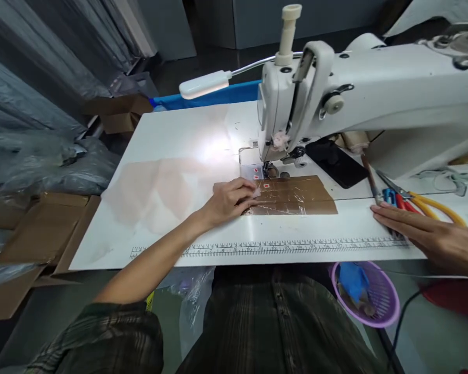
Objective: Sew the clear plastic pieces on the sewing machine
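Note:
My left hand (231,201) rests at the left end of a brown taped strip (300,196) on the machine table. Thumb and fingers pinch a small pale scrap (256,192), whose material I cannot make out. Small red-and-white labels (267,185) lie on the strip and beside the presser foot (265,169) of the white sewing machine (378,85). Far to the right, my right hand (421,226) has its fingers stretched out over the tools, near orange-handled scissors (432,205) and a blue-handled tool (389,196). Its fingertips hide part of these tools.
A black phone (337,162) lies under the machine arm. A printed ruler (273,247) runs along the front edge of the white table (140,140). A lamp (205,84) hangs above. Cardboard boxes (42,228) stand at left, a purple basket (392,298) below right.

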{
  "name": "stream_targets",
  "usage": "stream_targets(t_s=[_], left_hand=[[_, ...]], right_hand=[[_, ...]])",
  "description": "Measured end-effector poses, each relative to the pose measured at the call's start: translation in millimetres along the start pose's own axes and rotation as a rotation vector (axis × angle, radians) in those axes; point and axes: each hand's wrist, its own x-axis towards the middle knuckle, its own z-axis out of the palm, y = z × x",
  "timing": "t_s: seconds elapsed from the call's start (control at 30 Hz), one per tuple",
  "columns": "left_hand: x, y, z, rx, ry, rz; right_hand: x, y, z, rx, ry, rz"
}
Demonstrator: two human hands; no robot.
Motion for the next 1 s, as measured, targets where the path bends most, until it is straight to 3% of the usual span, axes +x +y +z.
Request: stream_targets(t_s=[0.13,0.27,0.33,0.4,0.53,0.67,0.73,0.87,1.0], left_hand=[[-2,4,4.4,0.169,0.060,0.022],[-2,8,5.4,0.277,0.040,0.008],[-2,8,5.8,0.309,0.039,0.012],[-2,9,6.8,0.320,0.050,0.007],[-3,9,9.8,0.268,0.108,0.033],[-5,9,10.7,0.256,0.151,0.078],[-6,10,10.4,0.258,0.163,0.087],[-6,9,10.2,0.276,0.181,0.092],[-6,5,9.8,0.292,0.175,0.082]], right_hand=[[2,9,-13,-0.010,-0.096,-0.080],[19,22,-32,-0.077,-0.027,-0.306],[30,14,-35,-0.112,0.018,-0.317],[42,-8,-30,-0.086,0.042,-0.228],[74,-76,-2,0.094,0.099,0.063],[130,-132,19,0.307,0.090,0.046],[161,-148,21,0.347,0.048,0.137],[207,-161,18,0.239,-0.161,0.382],[224,-169,19,0.176,-0.236,0.390]])
